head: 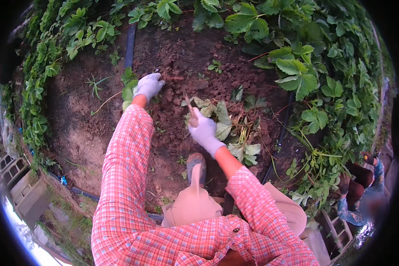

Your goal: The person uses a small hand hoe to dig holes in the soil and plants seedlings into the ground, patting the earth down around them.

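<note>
My left hand (148, 87), in a pale glove, is at the soil beside a black drip hose (130, 46) and a small leafy plant (128, 88). Its fingers are curled down, and I cannot tell whether they hold anything. My right hand (204, 131), gloved too, is closed around the handle of a thin pointed hand tool (189, 108), whose tip points up and away from me. Just right of that hand lies a heap of wilted leaves and stems (242, 128) on the loose reddish-brown soil (173, 116).
Dense leafy plants (299, 69) border the bed on the right, with more (36, 99) on the left. Another hose (282, 133) runs along the right. My shoe (196, 166) stands on the soil. Concrete blocks (13, 169) lie at far left; another person (362, 196) crouches at far right.
</note>
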`<state>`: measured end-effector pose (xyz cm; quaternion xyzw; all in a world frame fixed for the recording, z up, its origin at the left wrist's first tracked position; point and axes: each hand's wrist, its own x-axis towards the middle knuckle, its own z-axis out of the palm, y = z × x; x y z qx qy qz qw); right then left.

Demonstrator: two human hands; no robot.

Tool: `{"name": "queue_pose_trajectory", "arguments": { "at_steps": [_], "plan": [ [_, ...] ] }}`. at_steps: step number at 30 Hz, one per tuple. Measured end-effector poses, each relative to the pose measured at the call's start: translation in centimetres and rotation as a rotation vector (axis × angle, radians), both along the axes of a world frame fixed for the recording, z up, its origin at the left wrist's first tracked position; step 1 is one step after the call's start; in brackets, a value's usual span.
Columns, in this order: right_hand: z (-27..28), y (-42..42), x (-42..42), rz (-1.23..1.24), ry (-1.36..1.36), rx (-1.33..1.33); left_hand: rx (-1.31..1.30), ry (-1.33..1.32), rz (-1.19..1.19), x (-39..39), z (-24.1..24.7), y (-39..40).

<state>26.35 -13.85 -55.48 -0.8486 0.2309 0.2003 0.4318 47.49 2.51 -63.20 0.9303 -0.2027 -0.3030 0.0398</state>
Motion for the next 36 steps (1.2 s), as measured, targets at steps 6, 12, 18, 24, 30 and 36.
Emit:
{"name": "queue_pose_trajectory", "arguments": {
  "at_steps": [6, 12, 18, 24, 30, 36],
  "plan": [
    [5.9, -1.2, -2.5, -0.060, -0.086, 0.137, -0.483, -0.086, 0.953, -3.5, 0.6, 12.9],
    [6.5, 1.1, -0.1, 0.147, -0.017, 0.131, -0.676, -0.158, 1.158, -4.0, 1.5, 12.5],
    [4.2, 5.4, 6.8, 0.346, 0.115, 0.104, -0.159, -0.525, 0.093, -0.6, 0.4, 9.5],
    [5.4, 10.4, 13.5, 0.429, 0.160, 0.066, 0.176, -0.223, -0.041, 1.0, -2.0, 8.7],
    [1.5, 10.7, 12.7, 0.419, 0.043, 0.051, 0.332, 0.043, 0.172, 1.2, -3.6, 8.3],
    [0.4, 11.0, 13.3, 0.449, 0.086, 0.072, 0.405, 0.093, 0.323, 1.8, -5.7, 9.9]
  ]
}}
